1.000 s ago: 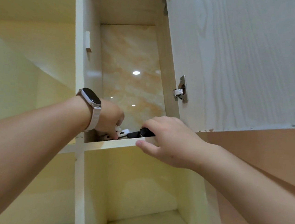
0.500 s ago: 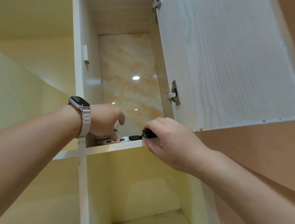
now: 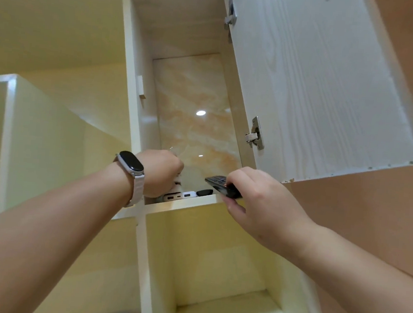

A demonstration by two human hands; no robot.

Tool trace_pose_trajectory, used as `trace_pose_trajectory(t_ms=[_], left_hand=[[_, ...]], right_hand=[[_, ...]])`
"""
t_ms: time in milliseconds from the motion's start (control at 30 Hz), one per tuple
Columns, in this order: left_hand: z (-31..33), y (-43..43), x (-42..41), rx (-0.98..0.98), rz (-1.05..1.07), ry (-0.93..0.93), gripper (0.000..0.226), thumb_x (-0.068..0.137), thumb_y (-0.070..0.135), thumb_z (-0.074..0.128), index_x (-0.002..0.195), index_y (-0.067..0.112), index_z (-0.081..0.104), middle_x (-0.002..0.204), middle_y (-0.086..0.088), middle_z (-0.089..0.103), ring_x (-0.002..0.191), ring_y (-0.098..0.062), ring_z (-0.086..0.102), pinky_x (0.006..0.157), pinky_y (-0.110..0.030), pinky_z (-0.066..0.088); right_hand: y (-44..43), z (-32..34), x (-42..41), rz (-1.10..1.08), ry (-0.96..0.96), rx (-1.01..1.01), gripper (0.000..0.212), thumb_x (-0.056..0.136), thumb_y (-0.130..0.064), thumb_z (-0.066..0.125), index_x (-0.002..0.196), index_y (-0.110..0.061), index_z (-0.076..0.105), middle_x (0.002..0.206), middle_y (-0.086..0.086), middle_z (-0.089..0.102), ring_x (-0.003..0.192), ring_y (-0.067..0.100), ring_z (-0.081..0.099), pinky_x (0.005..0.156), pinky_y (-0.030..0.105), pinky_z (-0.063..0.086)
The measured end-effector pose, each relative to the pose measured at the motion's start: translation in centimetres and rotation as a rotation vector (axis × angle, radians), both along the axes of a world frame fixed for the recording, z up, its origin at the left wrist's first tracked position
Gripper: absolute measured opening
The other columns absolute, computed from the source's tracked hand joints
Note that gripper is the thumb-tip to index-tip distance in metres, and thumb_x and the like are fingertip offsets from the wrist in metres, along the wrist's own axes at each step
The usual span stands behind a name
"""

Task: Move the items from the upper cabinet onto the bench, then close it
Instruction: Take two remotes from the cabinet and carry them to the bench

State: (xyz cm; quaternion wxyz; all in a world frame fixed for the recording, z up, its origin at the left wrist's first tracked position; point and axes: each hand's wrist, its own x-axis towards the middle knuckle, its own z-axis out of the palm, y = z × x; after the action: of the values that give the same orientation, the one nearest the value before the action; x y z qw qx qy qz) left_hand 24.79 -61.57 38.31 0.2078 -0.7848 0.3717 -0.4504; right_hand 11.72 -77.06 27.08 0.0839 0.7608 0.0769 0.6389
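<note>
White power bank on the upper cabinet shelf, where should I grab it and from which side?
Take the white power bank by its port end, coming from the open front, probably. It lies flat with that end at the shelf edge, the rest out of sight. Slide it forward, then fingers on top, thumb under.

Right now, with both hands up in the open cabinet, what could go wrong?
The right hand pinches the black remote by one end, above the shelf edge; a loose grip could drop it. The left hand is curled just above the white power bank lying at that edge; withdrawing could knock it, or the small black item beside it, off.
</note>
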Motion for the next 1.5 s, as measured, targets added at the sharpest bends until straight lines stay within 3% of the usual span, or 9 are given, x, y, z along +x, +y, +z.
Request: trace_pose_trajectory(t_ms=[167,367,467,667,900,1033,1200,1400,1500], left_hand=[[-1.0,0.7,0.0,-0.199,-0.252,0.007,0.027,0.096,0.035,0.051,0.081,0.017,0.039,0.076,0.001,0.045,0.072,-0.023,0.048,0.058,-0.033,0.036],[-3.2,3.5,-0.8,-0.399,-0.631,-0.078,0.039,0.086,0.037,0.062,0.067,0.014,0.036,0.053,0.009,0.030,0.045,-0.018,0.030,0.041,-0.026,0.015],[-4.6,4.9,-1.7,-0.544,-0.719,-0.040,0.040,0.083,0.028,0.073,0.076,0.014,0.036,0.054,0.012,0.032,0.042,-0.010,0.029,0.040,-0.024,0.019],[-8.1,6.6,-1.9,-0.677,-0.765,0.114,0.048,0.081,0.019,0.075,0.124,0.012,0.054,0.091,-0.003,0.065,0.069,-0.024,0.058,0.060,-0.028,0.041],[-10.4,7.5,-2.3,-0.727,-0.647,0.186,0.036,0.087,0.015,0.063,0.123,0.018,0.061,0.098,-0.006,0.067,0.085,-0.028,0.060,0.066,-0.031,0.039],[-12.1,8.0,-2.9,-0.824,-0.630,0.339,0.032,0.091,0.020,0.057,0.123,0.022,0.059,0.093,-0.001,0.070,0.073,-0.020,0.060,0.060,-0.031,0.046],[-16.5,7.7,-4.6,-1.047,-0.765,0.537,0.030,0.089,0.016,0.062,0.117,0.027,0.062,0.089,0.017,0.065,0.080,0.005,0.060,0.061,-0.004,0.041],[-22.3,7.3,-5.8,-1.197,-0.921,0.861,0.028,0.089,0.014,0.064,0.102,0.039,0.059,0.088,0.018,0.068,0.080,0.001,0.064,0.059,-0.013,0.050],[-25.3,7.3,-5.5,-1.267,-0.962,1.064,0.025,0.089,0.014,0.065,0.106,0.032,0.063,0.092,0.013,0.071,0.080,-0.002,0.068,0.061,-0.013,0.051]], right_hand=[[0.1,-1.0,-0.6,-0.001,-0.018,0.034,0.010,0.079,-0.015,0.060,0.084,-0.006,0.058,0.079,0.005,0.059,0.066,0.027,0.051,0.053,0.038,0.048],[0.9,-2.2,-1.2,0.059,-0.008,0.186,0.019,0.080,-0.013,0.066,0.098,-0.010,0.059,0.086,0.002,0.058,0.073,0.024,0.053,0.058,0.043,0.050],[1.3,-3.0,-1.1,0.049,0.003,0.285,0.026,0.081,-0.011,0.066,0.106,-0.016,0.060,0.091,-0.002,0.058,0.077,0.023,0.054,0.061,0.040,0.048],[1.8,-4.5,-1.5,0.005,0.005,0.366,0.021,0.081,-0.009,0.067,0.101,-0.016,0.063,0.084,0.001,0.062,0.071,0.028,0.057,0.058,0.040,0.048],[2.7,-6.1,-1.3,0.055,0.169,0.687,0.005,0.093,-0.025,0.052,0.097,-0.022,0.054,0.077,-0.004,0.058,0.067,0.019,0.056,0.057,0.037,0.048],[4.2,-7.9,-1.7,0.301,0.234,0.926,0.006,0.091,-0.024,0.049,0.087,-0.024,0.053,0.076,0.012,0.062,0.067,0.032,0.064,0.053,0.043,0.052],[5.7,-10.4,-2.1,0.491,0.231,1.084,0.006,0.090,-0.018,0.051,0.088,-0.020,0.056,0.077,0.008,0.062,0.066,0.023,0.069,0.067,0.052,0.058],[7.5,-13.8,-3.3,0.512,0.232,1.180,0.008,0.091,-0.016,0.052,0.090,-0.022,0.058,0.076,0.004,0.059,0.067,0.022,0.068,0.059,0.033,0.059],[8.9,-15.8,-3.6,0.521,0.236,1.246,0.009,0.092,-0.015,0.053,0.092,-0.021,0.059,0.076,0.002,0.058,0.070,0.024,0.070,0.062,0.040,0.060]])
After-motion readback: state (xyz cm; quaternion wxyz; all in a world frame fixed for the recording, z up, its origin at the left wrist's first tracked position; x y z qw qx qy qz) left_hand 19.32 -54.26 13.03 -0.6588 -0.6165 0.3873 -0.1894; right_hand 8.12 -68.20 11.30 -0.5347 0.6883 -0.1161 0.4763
